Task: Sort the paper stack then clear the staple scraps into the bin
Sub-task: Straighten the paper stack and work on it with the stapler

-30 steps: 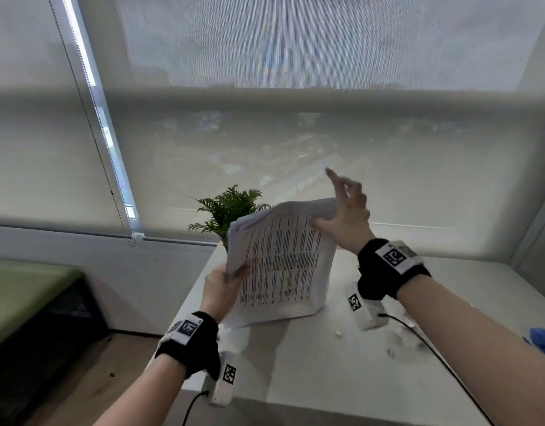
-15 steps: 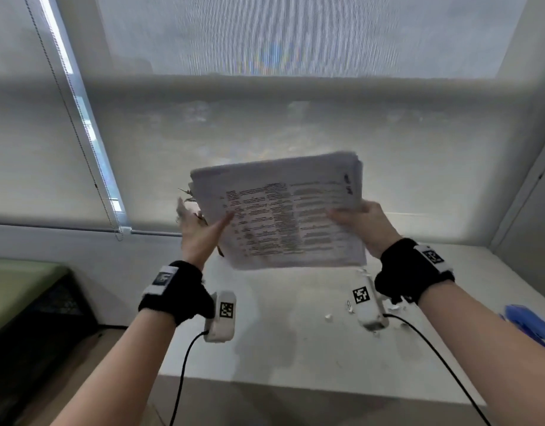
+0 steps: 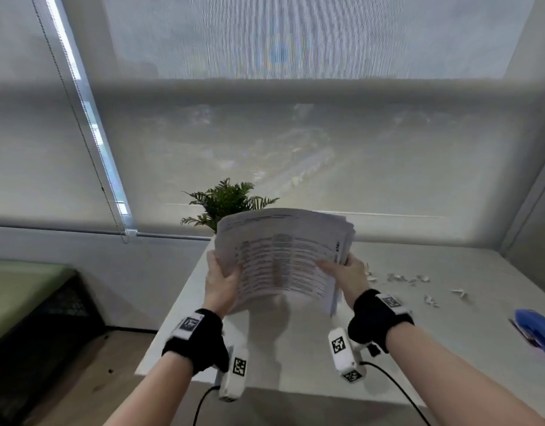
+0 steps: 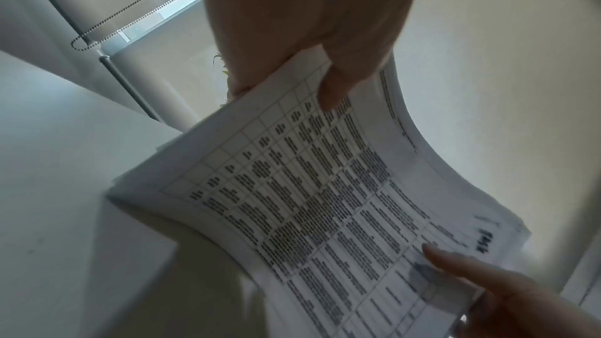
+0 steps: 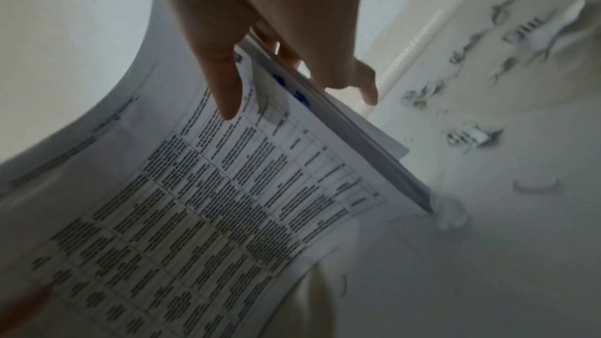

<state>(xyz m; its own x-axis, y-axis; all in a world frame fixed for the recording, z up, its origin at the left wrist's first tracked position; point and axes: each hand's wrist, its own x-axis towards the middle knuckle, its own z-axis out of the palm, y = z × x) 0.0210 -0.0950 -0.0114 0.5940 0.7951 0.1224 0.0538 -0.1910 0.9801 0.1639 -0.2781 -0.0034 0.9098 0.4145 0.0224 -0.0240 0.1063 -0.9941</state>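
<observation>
A thick stack of printed paper (image 3: 283,256) is held between both hands above the white table (image 3: 296,348), bowed upward in the middle. My left hand (image 3: 222,281) grips its left edge, thumb on the top sheet. My right hand (image 3: 345,272) grips the right edge, thumb on top and fingers beneath. The left wrist view shows the stack (image 4: 325,189) pinched by my left hand (image 4: 312,61). In the right wrist view my right hand (image 5: 260,48) pinches the stack (image 5: 211,202). Small staple scraps (image 3: 409,279) lie scattered on the table to the right, also blurred scraps (image 5: 471,135). No bin is in view.
A green potted plant (image 3: 228,201) stands behind the stack at the table's far edge. A blue object (image 3: 535,330) lies at the right edge of the table. Window blinds (image 3: 265,149) fill the background. A dark bench with a green top (image 3: 25,302) stands left of the table.
The stack has come down from chest height toward the table, turned landscape and gripped at both sides. A second ago my right hand only touched its top corner.
</observation>
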